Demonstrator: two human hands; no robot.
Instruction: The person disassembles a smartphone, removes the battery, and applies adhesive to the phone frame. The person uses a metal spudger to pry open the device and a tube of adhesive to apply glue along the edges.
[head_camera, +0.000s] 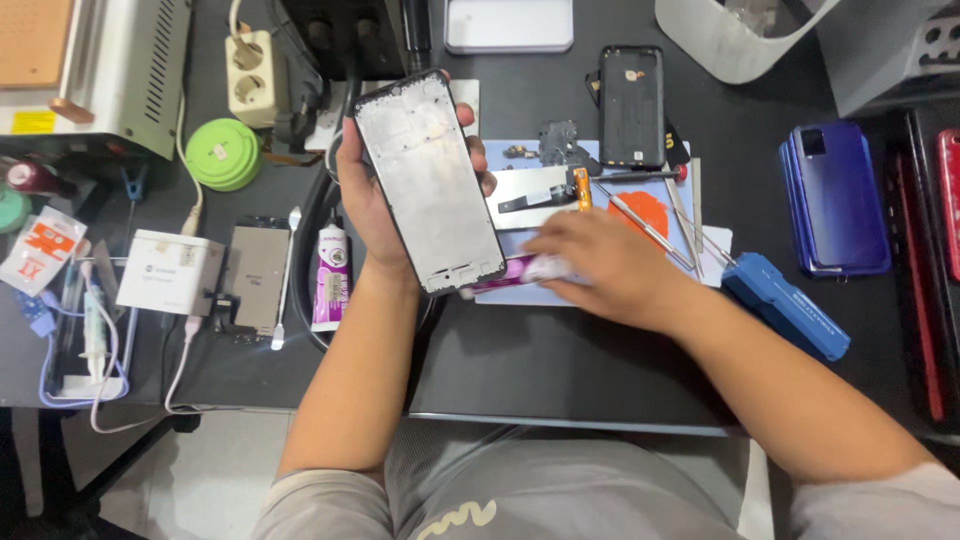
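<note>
My left hand (375, 205) is clamped around a black-edged phone frame with a bare silver inner plate (428, 180), holding it up above the dark work table (560, 370). Its long axis runs from upper left to lower right, top end pointing away from me, plate side facing the camera. My right hand (600, 268) lies closed over a small purple-and-white glue tube (520, 270), which lies crosswise on the pale blue work mat (500, 155), just beside the frame's lower end. Beyond it, metal tweezers (650, 230) rest on the mat. A black phone back cover (632, 105) lies farther up; a blue rectangular tool case (785, 305) lies right.
</note>
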